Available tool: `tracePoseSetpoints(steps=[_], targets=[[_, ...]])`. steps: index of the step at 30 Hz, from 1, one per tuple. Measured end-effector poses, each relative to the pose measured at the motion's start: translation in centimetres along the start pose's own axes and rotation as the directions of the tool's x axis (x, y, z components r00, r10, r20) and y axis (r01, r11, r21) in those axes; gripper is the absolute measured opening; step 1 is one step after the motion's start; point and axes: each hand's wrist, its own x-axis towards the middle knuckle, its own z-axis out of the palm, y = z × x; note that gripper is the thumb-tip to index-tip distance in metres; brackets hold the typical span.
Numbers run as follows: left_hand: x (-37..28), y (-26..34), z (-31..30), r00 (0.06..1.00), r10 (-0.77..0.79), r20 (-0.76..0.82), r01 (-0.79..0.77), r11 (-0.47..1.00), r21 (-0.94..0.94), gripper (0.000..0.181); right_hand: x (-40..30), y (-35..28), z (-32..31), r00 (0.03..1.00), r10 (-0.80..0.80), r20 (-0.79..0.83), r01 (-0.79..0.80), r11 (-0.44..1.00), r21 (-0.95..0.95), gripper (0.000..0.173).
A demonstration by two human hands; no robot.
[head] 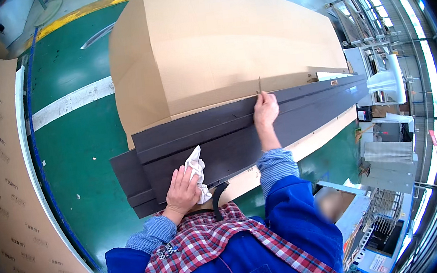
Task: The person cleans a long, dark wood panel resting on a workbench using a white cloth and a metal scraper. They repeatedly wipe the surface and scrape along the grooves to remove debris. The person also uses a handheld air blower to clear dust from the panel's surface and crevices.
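Note:
A long dark brown profiled panel [219, 146] lies across in front of me, with grooves running along its length. Under its left end, a second dark panel [128, 172] sticks out. My left hand [182, 190] rests near the panel's left front edge, its fingers over a crumpled white cloth [195, 165]. My right hand [266, 109] is above the far part of the panel. A thin, narrow tool [259, 84], perhaps a blade, is pinched in it and points away from me; its exact kind is unclear.
A large cardboard box [232, 35] stands directly behind the panels. Printed cardboard sheeting [8, 190] lies at the left. A blue metal cart [359, 217] and a person's blurred head [329, 203] are at lower right. A dark strap [219, 196] hangs by the panel's front edge.

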Motion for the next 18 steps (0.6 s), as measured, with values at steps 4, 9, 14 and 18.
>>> tracePoseSetpoints(steps=[4,9,14,18], targets=[[-0.4,-0.5,0.2,1.0,0.016,-0.003,-0.016,0.999,0.029,0.035,-6.6,-12.3,1.1,0.98,-0.197,0.032,0.186,0.958,0.218,0.012],[0.2,-0.4,-0.7,0.999,0.02,0.032,-0.017,0.998,-0.067,0.036,-13.4,-26.0,1.6,0.948,-0.304,0.097,0.186,0.774,0.606,0.006],[-0.1,-0.6,-0.8,0.998,0.011,0.062,-0.011,1.0,-0.004,0.036,-8.5,-21.7,0.6,0.965,-0.174,0.195,0.045,0.844,0.534,0.011],[-0.1,-0.5,-0.9,1.0,0.008,0.021,-0.008,1.0,-0.003,0.039,-2.8,-10.4,0.5,0.984,-0.052,0.173,0.034,0.994,0.106,0.012]])
